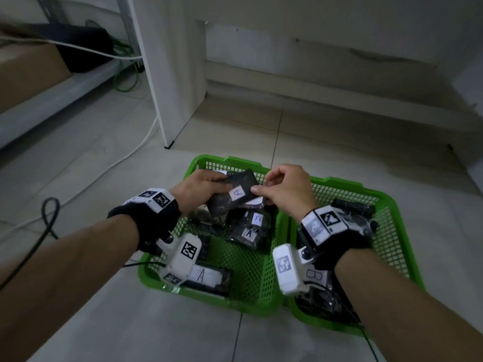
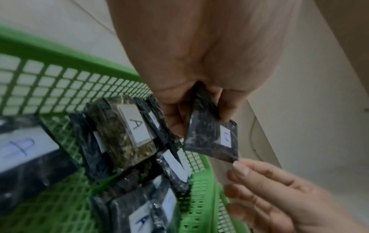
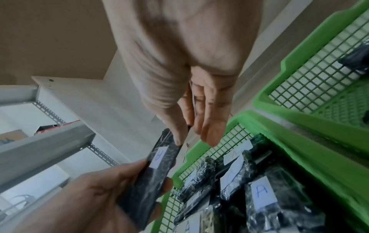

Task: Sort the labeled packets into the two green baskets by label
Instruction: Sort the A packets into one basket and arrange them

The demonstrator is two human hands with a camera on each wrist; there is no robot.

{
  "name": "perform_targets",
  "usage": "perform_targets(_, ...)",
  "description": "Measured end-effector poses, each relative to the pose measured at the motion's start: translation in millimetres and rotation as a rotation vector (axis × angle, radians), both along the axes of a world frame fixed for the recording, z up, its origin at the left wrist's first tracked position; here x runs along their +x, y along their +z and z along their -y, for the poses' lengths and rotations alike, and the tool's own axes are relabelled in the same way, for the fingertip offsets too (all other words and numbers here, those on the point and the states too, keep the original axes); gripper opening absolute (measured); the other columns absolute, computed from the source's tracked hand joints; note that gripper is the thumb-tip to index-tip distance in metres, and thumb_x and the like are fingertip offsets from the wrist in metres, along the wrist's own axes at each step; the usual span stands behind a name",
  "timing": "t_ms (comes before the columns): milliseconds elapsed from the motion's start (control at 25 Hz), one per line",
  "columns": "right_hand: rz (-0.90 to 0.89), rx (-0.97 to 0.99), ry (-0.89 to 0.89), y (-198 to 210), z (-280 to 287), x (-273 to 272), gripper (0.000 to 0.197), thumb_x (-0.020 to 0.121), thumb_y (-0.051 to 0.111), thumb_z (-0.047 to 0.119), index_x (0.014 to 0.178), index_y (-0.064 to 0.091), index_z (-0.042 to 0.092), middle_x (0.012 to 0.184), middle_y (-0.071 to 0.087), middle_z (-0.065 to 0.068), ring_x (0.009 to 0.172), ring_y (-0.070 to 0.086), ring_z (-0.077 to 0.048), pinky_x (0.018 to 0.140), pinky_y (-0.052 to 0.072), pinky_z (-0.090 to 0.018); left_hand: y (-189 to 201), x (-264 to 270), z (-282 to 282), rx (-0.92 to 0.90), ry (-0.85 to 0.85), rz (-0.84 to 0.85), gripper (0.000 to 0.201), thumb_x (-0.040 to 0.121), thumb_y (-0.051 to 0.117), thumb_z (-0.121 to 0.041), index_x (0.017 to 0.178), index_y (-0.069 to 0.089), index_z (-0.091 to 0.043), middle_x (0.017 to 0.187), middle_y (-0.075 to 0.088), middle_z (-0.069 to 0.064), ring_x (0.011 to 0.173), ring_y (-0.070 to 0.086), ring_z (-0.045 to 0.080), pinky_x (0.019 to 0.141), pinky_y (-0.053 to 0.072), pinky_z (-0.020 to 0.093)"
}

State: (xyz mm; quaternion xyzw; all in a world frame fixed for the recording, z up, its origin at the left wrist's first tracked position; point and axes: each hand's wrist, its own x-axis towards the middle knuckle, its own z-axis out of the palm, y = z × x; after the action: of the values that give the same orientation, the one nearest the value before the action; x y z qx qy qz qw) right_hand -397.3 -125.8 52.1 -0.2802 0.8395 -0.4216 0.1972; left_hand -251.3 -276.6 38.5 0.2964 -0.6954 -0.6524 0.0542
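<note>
Two green mesh baskets stand side by side on the tiled floor. The left basket (image 1: 235, 307) holds several black packets with A labels (image 1: 251, 232). In the right basket (image 1: 339, 181) lie black packets, one with a B label (image 1: 315, 275). My left hand (image 1: 209, 182) grips a black packet marked A (image 1: 235, 189) above the far end of the left basket. My right hand (image 1: 262, 182) pinches that packet's right edge between thumb and fingers. The same packet (image 2: 209, 138) shows in the left wrist view, and the packet (image 3: 157, 167) also shows in the right wrist view.
A white cabinet panel (image 1: 170, 74) stands on the floor just behind the baskets. A white cable (image 1: 130, 150) and a black cable (image 1: 47, 218) run over the tiles at left. Metal shelving (image 3: 49, 141) stands further left, and a pale wall closes off the back.
</note>
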Motion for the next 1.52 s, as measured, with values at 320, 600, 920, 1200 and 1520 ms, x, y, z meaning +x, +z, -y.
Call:
perform_targets(320,0.147,-0.130,0.106,9.2,-5.6,-2.0,0.057,0.085,0.078,0.010,0.138,0.060,0.017,0.130,0.067,0.001,0.103,0.070,-0.011,0.090,0.060,-0.035,-0.2,-23.6,-16.9,0.323,0.031,-0.095,0.026,0.098,0.051,-0.002,0.124,0.056,0.000,0.115,0.069,0.022,0.101,0.070,0.033,0.087,0.057,0.045)
perform_targets(600,-0.213,0.131,0.264,22.8,13.5,-21.0,0.043,0.072,0.082,0.059,0.099,0.078,0.025,0.086,0.075,0.009,0.078,0.068,-0.005,0.073,0.058,-0.028,7.1,-40.0,-22.2,0.140,-0.163,-0.148,0.032,0.089,0.064,0.006,0.119,0.057,0.005,0.113,0.069,0.024,0.106,0.068,0.037,0.092,0.056,0.045)
perform_targets(920,-0.528,0.512,0.427,3.5,46.3,-33.4,0.040,0.062,0.093,0.042,0.079,0.066,0.019,0.077,0.064,0.004,0.075,0.063,-0.017,0.066,0.053,-0.031,-31.9,-38.6,30.7,-0.963,-0.478,0.422,0.057,0.096,0.048,-0.014,0.152,0.033,-0.018,0.159,0.028,0.002,0.147,0.026,0.026,0.118,0.027,0.033)
perform_targets(1200,-0.712,0.686,0.507,-11.4,61.2,-24.2,0.025,0.083,0.075,0.005,0.076,0.052,0.013,0.069,0.046,-0.001,0.078,0.060,-0.026,0.069,0.044,-0.032,-49.2,-35.6,40.4,-1.023,-0.513,0.449,0.065,0.097,0.044,-0.014,0.157,0.020,-0.024,0.165,0.008,-0.003,0.152,0.011,0.020,0.122,0.018,0.035)
perform_targets(1520,-0.558,0.715,0.532,-15.5,63.4,-16.1,0.044,0.064,0.096,0.022,0.073,0.054,0.014,0.073,0.053,0.000,0.069,0.057,-0.022,0.062,0.043,-0.031,-51.4,-24.6,42.7,-0.929,-0.490,0.339,0.069,0.098,0.051,-0.026,0.157,0.014,-0.028,0.165,0.005,-0.004,0.152,0.001,0.016,0.121,0.009,0.031)
